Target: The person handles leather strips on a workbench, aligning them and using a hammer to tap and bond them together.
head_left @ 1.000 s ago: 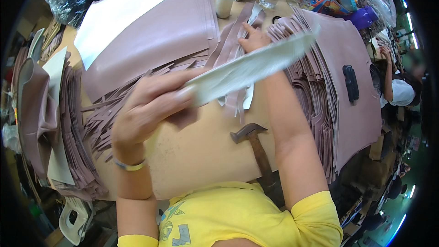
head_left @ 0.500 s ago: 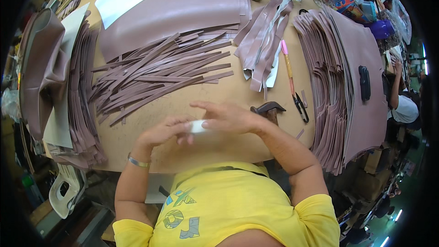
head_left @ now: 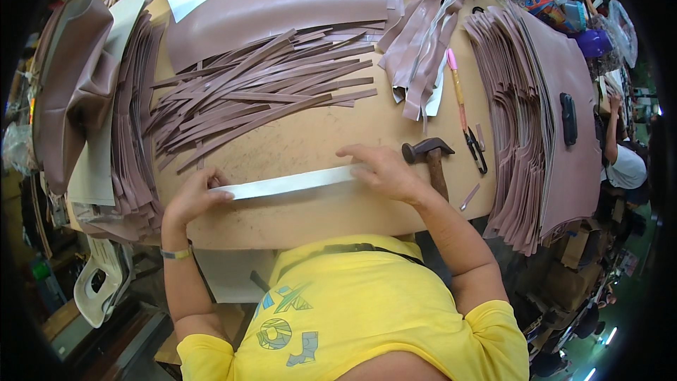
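A flat, narrow white strip [head_left: 293, 183] is held over the near part of the tan tabletop [head_left: 282, 229], its long axis laid crosswise between the two hands, with the right end slightly farther from the torso than the left. The left end is pinched between the thumb and fingers of the left hand [head_left: 189, 196]. The right end is partly covered by the right hand [head_left: 389, 175], whose index finger is held out apart from it; whether that end is clamped cannot be told. Whether the strip's underside is rested on the table cannot be told either. Just beside the right hand, on its outer side, a hammer with a dark metal head and brown handle [head_left: 427, 148] is placed, the nearest obstacle there. Beyond the strip, a loose pile of thin mauve leather-like strips [head_left: 261, 102] is spread, well apart from it. Farther right, a slender pen-like tool with a pink end [head_left: 457, 79] is laid lengthwise. The work area is flanked by a thick stack of mauve cut panels [head_left: 511, 134] on the right and by another upright-edged mauve stack [head_left: 137, 127] on the left.
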Demonstrator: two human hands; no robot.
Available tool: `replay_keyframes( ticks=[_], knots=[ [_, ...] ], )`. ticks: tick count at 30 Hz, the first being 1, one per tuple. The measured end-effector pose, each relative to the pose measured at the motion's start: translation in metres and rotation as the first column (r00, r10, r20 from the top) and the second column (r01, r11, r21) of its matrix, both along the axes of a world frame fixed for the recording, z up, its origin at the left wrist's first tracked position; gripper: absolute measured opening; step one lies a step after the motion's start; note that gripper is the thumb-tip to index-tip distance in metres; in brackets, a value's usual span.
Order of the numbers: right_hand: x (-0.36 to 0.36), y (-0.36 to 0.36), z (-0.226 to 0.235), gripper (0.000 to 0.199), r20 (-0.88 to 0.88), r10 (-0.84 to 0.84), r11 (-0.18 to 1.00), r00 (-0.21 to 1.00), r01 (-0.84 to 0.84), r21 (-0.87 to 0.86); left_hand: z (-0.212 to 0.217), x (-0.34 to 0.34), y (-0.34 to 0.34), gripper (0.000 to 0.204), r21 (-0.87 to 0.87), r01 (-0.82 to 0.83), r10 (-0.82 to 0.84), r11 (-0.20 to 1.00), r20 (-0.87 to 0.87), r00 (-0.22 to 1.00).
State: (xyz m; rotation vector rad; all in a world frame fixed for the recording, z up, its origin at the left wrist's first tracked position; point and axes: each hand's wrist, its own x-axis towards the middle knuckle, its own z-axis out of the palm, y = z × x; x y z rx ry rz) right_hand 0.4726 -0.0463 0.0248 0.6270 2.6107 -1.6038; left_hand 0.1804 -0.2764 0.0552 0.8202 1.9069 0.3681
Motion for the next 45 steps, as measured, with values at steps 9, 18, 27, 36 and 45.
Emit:
replay_keyframes(
  ticks=[9,18,27,36,45],
  knots=[
    [-0.001,-0.013,0.008,0.048,0.036,-0.124,0.984,0.992,0.118,0.133,-0.041,0.136,0.085,0.03,0.577,0.504,-0.273,0.642,-0.443,0.854],
    [0.017,-0.016,0.003,0.053,-0.041,-0.324,0.943,0.945,0.326,0.062,-0.077,0.165,0.111,0.029,0.744,0.486,-0.159,0.459,-0.47,0.868],
    [0.027,-0.012,0.012,0.045,0.014,-0.388,0.921,0.922,0.388,0.03,-0.059,0.18,0.124,0.027,0.738,0.454,-0.098,0.5,-0.472,0.876],
    [0.075,-0.007,0.024,0.036,-0.105,-0.394,0.721,0.913,0.378,0.581,-0.065,0.182,0.124,0.021,0.75,0.481,-0.093,0.454,-0.497,0.863],
    [0.109,0.0,-0.003,0.043,0.029,-0.619,0.676,0.785,0.513,0.528,-0.064,0.192,0.126,0.025,0.788,0.344,0.013,0.511,-0.407,0.913]
  ],
)
